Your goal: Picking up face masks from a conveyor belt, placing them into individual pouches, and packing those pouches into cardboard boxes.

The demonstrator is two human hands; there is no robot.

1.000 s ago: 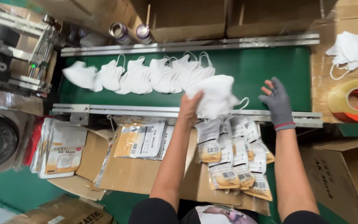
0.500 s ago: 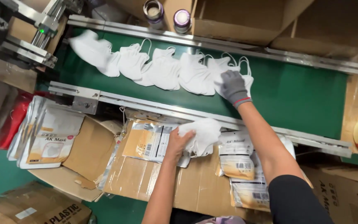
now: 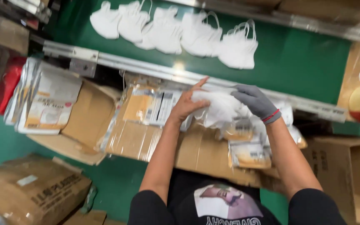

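both hands together on a white mask stack (image 3: 217, 107), left hand (image 3: 186, 106) bare, right hand (image 3: 253, 100) in grey glove, gripping it from each side. stack sits over the pouches (image 3: 246, 152) on cardboard (image 3: 138, 139), just below the belt (image 3: 305, 58) where a row of masks (image 3: 176, 35) lies.

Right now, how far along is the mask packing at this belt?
Done: white masks lie in an overlapping row on the green belt. In hand: the bare left hand and the grey-gloved right hand hold a white mask together over the cardboard flap. Left: flat printed pouches lie by the hands, another stack further left; whether any are filled cannot be told.
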